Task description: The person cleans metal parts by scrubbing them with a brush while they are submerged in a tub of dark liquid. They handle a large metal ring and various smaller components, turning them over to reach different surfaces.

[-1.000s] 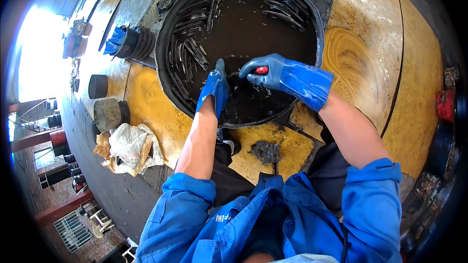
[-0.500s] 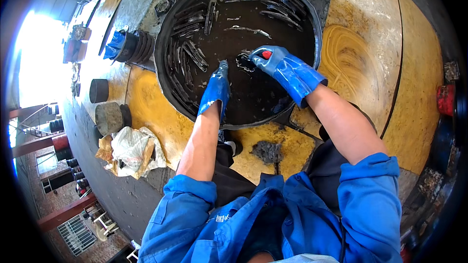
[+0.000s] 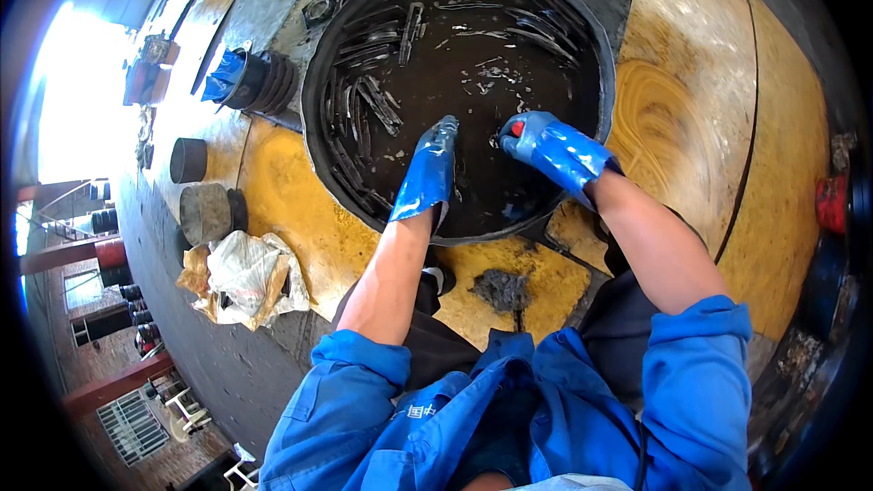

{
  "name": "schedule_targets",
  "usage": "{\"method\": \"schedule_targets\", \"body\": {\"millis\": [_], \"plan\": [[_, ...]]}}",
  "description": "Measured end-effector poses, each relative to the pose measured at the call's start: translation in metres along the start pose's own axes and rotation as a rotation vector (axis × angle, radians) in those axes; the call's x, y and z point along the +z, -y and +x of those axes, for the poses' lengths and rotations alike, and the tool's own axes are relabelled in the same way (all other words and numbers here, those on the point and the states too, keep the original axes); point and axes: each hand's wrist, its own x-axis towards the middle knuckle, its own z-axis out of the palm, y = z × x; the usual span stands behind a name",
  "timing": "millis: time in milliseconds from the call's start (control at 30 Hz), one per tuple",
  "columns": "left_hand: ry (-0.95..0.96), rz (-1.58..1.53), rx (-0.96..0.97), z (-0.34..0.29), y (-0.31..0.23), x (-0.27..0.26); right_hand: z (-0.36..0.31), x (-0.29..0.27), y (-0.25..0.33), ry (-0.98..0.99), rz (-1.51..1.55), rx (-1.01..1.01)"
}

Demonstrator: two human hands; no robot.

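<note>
Blue rubber gloves on both hands, both down inside a big round black tub (image 3: 596,55) full of dark oily liquid. Tub sits at 12 o'clock in the view, on a yellow-and-grey painted floor (image 3: 691,109).

Left hand (image 3: 427,173): fingers straight and together, pointing to 12, tips just at the liquid surface near tub centre. Palm flat, holding nothing that I can see.

Right hand (image 3: 550,144): at 3 o'clock of the left hand, near but apart from it. Fingers curled shut around a small tool with a red end (image 3: 516,128); only the red tip shows at the glove's 9 o'clock side, rest hidden.

Flat dark metal strips (image 3: 364,105) lie stacked against the tub wall from 8 to 12 o'clock, more loose ones at the far side.

Outside the tub: stack of dark rings with a blue cloth (image 3: 245,80) at 10 o'clock, two dark cylinders (image 3: 205,209) at 9, crumpled plastic bag (image 3: 241,273) at 8, grey rag (image 3: 500,289) at 6 just beside the rim.
</note>
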Motion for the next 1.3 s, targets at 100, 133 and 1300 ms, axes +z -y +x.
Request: {"method": "schedule_targets", "body": {"millis": [100, 133, 1300], "plan": [[0.016, 0.068, 0.034, -0.002, -0.001, -0.001, -0.011, -0.018, 0.024, -0.012, 0.138, -0.015], [-0.001, 0.062, 0.052, 0.0, 0.002, 0.001, -0.004, -0.018, 0.015, -0.004, 0.227, -0.077], [-0.112, 0.601, 0.043, 0.053, 0.085, 0.018, -0.032, 0.005, 0.029, 0.024, 0.028, -0.062]]}}
